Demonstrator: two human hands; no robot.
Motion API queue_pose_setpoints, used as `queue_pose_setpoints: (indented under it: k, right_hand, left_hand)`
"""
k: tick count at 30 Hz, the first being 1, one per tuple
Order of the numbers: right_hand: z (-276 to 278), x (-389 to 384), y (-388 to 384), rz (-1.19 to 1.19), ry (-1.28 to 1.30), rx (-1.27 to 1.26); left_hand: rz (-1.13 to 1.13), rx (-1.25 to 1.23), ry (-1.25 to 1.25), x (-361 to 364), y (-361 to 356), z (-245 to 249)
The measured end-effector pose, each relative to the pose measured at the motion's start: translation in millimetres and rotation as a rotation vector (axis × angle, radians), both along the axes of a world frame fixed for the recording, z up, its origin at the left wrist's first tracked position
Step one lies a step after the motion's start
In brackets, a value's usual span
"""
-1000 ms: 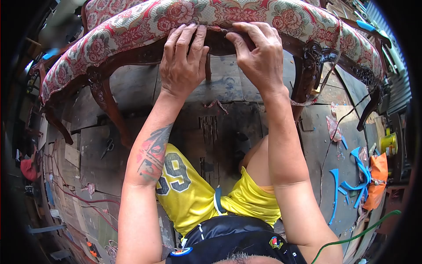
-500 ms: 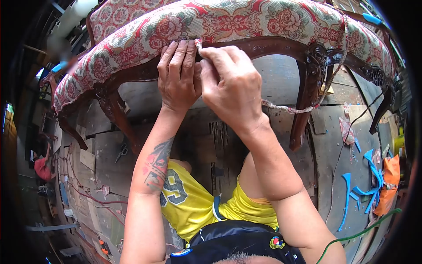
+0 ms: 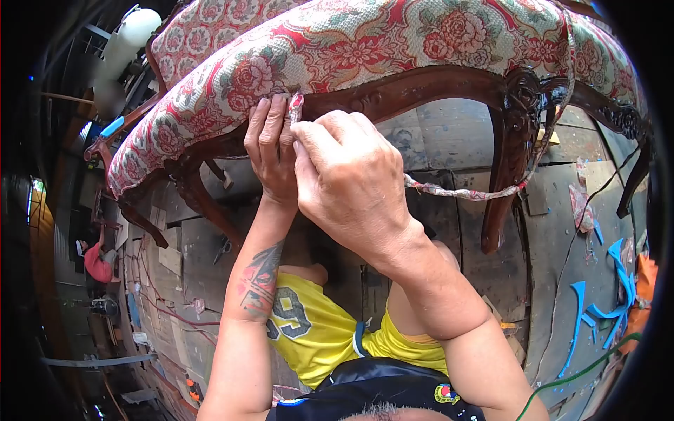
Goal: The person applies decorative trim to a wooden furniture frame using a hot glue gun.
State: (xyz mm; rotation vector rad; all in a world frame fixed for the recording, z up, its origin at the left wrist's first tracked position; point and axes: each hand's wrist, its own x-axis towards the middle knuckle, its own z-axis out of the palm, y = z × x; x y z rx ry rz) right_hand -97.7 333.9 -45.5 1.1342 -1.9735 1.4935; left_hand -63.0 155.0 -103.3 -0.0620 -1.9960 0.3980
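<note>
A long seat with floral upholstery (image 3: 351,52) and a dark carved wooden rail (image 3: 414,88) spans the upper view. My left hand (image 3: 272,151) lies with fingers stretched against the fabric's lower edge, where it meets the wood. Just right of those fingertips, a short stretch of fabric-covered piping (image 3: 295,109) comes off the edge. My right hand (image 3: 354,179) pinches it between thumb and forefinger. Beyond that hand the piping hangs in a loop past a carved leg (image 3: 497,203) and up over the seat's right side. My palm hides part of it.
Blue offcuts (image 3: 577,326) and an orange piece (image 3: 642,295) lie on the plank floor at right. A green cord (image 3: 583,370) crosses the lower right. Scissors (image 3: 223,247) rest near a left leg. Another person in red (image 3: 98,263) is at far left.
The view has shifted, so the seat appears lower. My right hand has drawn back slightly from the seat edge, and more piping shows above its fingertips. My left hand stays at the edge.
</note>
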Motion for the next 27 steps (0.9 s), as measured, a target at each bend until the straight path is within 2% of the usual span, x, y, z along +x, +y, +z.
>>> queue_pose_setpoints:
  k: [4, 12, 17, 27]
  right_hand:
    - [-4, -8, 7, -0.009, -0.016, 0.118]
    - [-11, -12, 6, -0.007, -0.061, 0.139]
    - [-12, -12, 4, 0.09, -0.088, 0.19]
    - [-11, -14, 14, 0.021, -0.001, 0.09]
  left_hand:
    - [-0.033, -0.039, 0.013, -4, -3, 1]
    - [-0.16, 0.016, 0.04, -3, -3, 11]
    - [-0.162, 0.001, 0.019, 0, -2, 14]
    - [-0.173, 0.055, -0.006, 3, 5, 20]
